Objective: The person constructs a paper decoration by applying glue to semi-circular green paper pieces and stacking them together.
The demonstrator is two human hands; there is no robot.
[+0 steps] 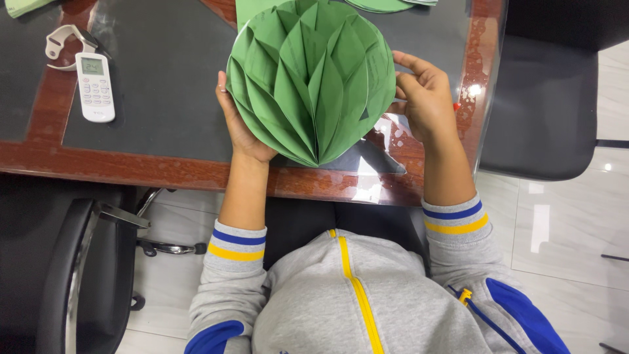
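Green paper fan ball point(311, 78) sits between my hands: my left hand point(241, 128) holds its edge, my right hand point(422, 98) pinches the other side, above the tabletop point(164, 98).

both forearms reach forward, sleeves pushed up; the left hand point(241, 128) is cupped palm-up, the right hand point(422, 98) has its fingers curled inward.

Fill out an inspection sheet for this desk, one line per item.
Surface: wooden desk with dark inlay under a glass sheet.
Job's things: green honeycomb paper fan, opened out, held above the desk.
Clutter: white remote control, a white clip beside it, more green paper at the far edge.
Hands: left hand supports the fan's left rim; right hand pinches its right rim.
Cables: nothing seen.
Surroundings: black chairs, tiled floor.
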